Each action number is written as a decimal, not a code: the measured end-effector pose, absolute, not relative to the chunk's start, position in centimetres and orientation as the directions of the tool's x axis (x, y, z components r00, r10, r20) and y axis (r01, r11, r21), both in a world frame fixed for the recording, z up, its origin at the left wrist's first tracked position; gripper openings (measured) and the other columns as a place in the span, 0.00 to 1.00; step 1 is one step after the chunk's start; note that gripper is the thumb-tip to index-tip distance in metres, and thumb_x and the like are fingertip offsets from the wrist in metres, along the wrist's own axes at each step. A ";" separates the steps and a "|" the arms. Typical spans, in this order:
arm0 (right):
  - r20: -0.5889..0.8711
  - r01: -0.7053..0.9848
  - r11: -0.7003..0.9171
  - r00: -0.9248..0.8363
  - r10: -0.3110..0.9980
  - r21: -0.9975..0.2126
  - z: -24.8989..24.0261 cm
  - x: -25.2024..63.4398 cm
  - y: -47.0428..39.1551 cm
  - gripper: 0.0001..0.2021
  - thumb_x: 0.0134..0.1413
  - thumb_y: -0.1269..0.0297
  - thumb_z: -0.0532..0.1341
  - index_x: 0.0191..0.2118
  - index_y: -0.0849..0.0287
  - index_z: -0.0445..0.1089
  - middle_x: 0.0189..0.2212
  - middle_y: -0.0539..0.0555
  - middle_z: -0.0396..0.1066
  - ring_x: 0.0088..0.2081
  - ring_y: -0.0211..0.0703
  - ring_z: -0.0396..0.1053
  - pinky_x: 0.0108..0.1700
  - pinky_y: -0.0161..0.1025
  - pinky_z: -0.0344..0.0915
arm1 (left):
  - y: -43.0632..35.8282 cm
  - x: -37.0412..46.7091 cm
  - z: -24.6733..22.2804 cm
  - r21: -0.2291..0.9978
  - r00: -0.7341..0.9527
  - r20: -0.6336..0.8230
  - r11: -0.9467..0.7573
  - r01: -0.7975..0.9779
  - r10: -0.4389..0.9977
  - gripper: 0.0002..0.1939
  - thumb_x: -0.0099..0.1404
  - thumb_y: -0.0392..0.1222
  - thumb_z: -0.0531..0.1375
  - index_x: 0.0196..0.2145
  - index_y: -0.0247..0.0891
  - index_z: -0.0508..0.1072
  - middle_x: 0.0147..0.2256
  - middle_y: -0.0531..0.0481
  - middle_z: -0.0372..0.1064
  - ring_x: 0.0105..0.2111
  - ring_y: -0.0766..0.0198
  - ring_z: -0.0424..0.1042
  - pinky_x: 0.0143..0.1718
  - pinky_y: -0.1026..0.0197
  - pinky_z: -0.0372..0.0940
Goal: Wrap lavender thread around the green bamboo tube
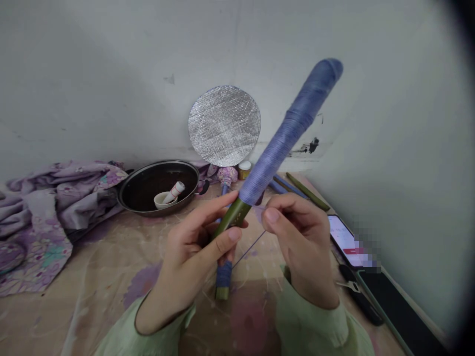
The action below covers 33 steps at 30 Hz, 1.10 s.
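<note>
My left hand (202, 249) is closed around the bare green lower part of a stick (234, 216), which slants up to the right. Tight turns of purple-blue yarn (272, 153) cover the stick from there to its rounded top. Just right of the lowest turns, my right hand (299, 235) pinches the yarn between thumb and fingers. A strand runs from near this hand down left to a second, shorter piece (223, 272) wound with the same yarn, its green end showing. My left fingers partly hide that piece.
A round silvery disc (224, 126) stands against the wall. At the left are a dark pan (159, 212) holding a small white cup (163, 200), and floral cloth (44, 222). A lit phone (343, 240), a black-handled tool (365, 301) and green sticks (308, 192) lie at the right.
</note>
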State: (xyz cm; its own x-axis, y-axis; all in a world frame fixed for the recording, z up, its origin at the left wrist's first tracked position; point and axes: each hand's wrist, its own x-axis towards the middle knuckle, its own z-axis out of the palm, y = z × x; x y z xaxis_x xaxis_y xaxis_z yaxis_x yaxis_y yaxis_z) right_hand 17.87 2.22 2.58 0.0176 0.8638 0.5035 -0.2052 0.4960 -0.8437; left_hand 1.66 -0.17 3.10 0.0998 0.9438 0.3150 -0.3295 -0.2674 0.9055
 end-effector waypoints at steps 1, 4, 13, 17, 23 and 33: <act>0.501 -0.213 0.493 0.018 0.865 -0.843 2.5 17.8 2.2 0.06 0.61 0.65 0.69 0.31 0.54 0.76 0.22 0.45 0.69 0.24 0.34 0.63 0.25 0.32 0.60 | -0.3 1.7 3.1 0.906 0.098 0.312 -0.265 -0.332 0.945 0.20 0.65 0.34 0.68 0.51 0.56 0.81 0.37 0.52 0.79 0.23 0.73 0.70 0.22 0.73 0.68; 0.491 -0.265 0.471 -0.011 0.871 -0.841 2.5 17.8 2.3 0.06 0.62 0.65 0.68 0.32 0.54 0.76 0.22 0.45 0.70 0.25 0.34 0.65 0.26 0.31 0.62 | -0.5 1.7 3.2 0.896 0.148 0.291 -0.214 -0.390 0.945 0.19 0.66 0.34 0.66 0.52 0.55 0.80 0.36 0.51 0.79 0.22 0.75 0.69 0.21 0.74 0.67; 0.518 -0.427 0.428 -0.117 0.848 -0.797 3.2 17.5 1.8 0.05 0.64 0.67 0.66 0.34 0.55 0.77 0.22 0.46 0.75 0.21 0.33 0.70 0.26 0.32 0.70 | 0.2 1.2 2.7 0.799 0.434 0.303 0.022 -0.600 0.848 0.18 0.72 0.36 0.59 0.56 0.50 0.75 0.37 0.50 0.77 0.20 0.77 0.70 0.20 0.79 0.63; 0.508 -0.367 0.445 -0.092 0.857 -0.817 3.3 17.5 1.8 0.06 0.61 0.70 0.67 0.32 0.54 0.77 0.22 0.46 0.76 0.21 0.33 0.71 0.24 0.30 0.69 | 0.7 1.0 2.6 0.756 0.499 0.287 0.126 -0.642 0.818 0.17 0.73 0.37 0.56 0.56 0.46 0.75 0.37 0.49 0.76 0.17 0.79 0.66 0.17 0.80 0.60; 0.526 -0.253 0.503 -0.031 0.850 -0.827 3.1 17.7 2.1 0.06 0.57 0.73 0.68 0.31 0.55 0.78 0.21 0.45 0.72 0.23 0.30 0.67 0.25 0.26 0.65 | 0.9 1.0 2.9 0.714 0.561 0.307 0.203 -0.670 0.769 0.17 0.74 0.37 0.53 0.56 0.44 0.74 0.36 0.49 0.76 0.16 0.80 0.62 0.15 0.80 0.59; 0.508 -0.233 0.490 -0.023 0.861 -0.840 3.4 17.5 2.3 0.07 0.54 0.74 0.68 0.28 0.55 0.78 0.21 0.45 0.72 0.21 0.30 0.64 0.23 0.26 0.63 | 1.0 0.4 3.1 0.669 0.627 0.223 0.351 -0.656 0.747 0.16 0.75 0.40 0.51 0.56 0.41 0.72 0.34 0.49 0.75 0.13 0.80 0.60 0.12 0.80 0.55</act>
State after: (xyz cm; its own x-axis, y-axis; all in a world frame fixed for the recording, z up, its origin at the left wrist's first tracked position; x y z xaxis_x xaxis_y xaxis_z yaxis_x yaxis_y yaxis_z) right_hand 17.46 2.30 3.41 -0.0234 0.8609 0.5083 -0.2334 0.4897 -0.8401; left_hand 0.41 1.03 3.07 0.6266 0.7466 0.2233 -0.6559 0.3505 0.6686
